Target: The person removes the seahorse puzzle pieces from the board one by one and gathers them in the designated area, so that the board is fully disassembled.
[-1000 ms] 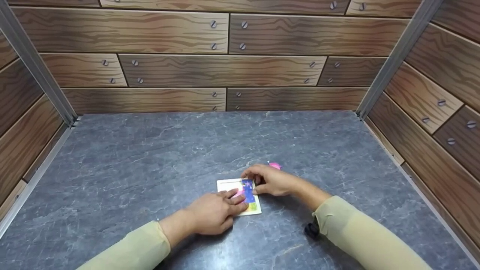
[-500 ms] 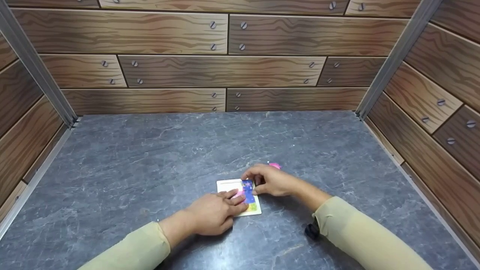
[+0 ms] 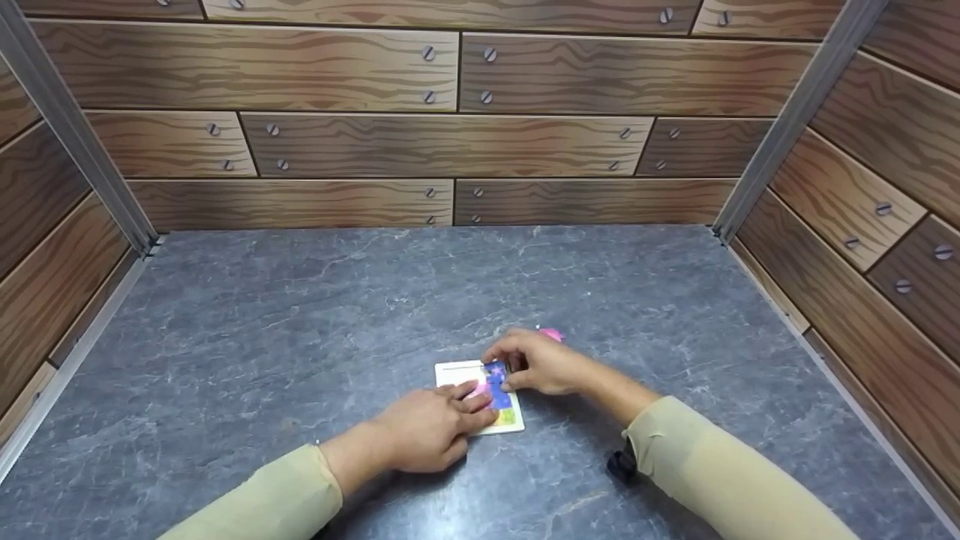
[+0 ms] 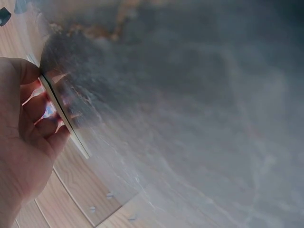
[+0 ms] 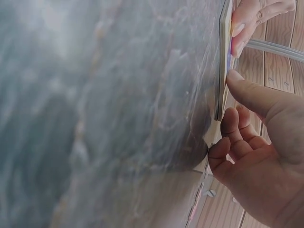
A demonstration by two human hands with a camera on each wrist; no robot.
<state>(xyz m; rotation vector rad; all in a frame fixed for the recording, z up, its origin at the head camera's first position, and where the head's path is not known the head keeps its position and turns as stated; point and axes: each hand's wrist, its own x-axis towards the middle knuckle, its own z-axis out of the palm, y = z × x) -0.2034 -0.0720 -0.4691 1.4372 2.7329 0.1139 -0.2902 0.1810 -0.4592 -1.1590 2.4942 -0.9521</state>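
Observation:
A small white-framed puzzle board (image 3: 459, 372) lies flat on the table, with blue, pink and yellow-green picture parts showing along its right side. My left hand (image 3: 424, 429) rests across it, fingers extended over the pink and yellow part; the left wrist view shows the thumb at the board's near edge (image 4: 64, 114). At the upper right corner, my right hand (image 3: 546, 365) has its thumb and forefinger at two sides of a blue puzzle piece (image 3: 499, 396) with a pink star. Its other fingers curl beside the board's end in the right wrist view. The hands hide part of the picture.
A bright pink piece (image 3: 551, 334) lies just behind my right hand, partly covered by it. The grey marbled table (image 3: 337, 300) is bounded by wood-patterned walls (image 3: 360, 142) and metal corner posts (image 3: 795, 112). A black object (image 3: 621, 465) sits under the right sleeve.
The right thumb has shifted slightly left over the blue piece. The left hand and the board stay in place; the whole head view has tipped slightly.

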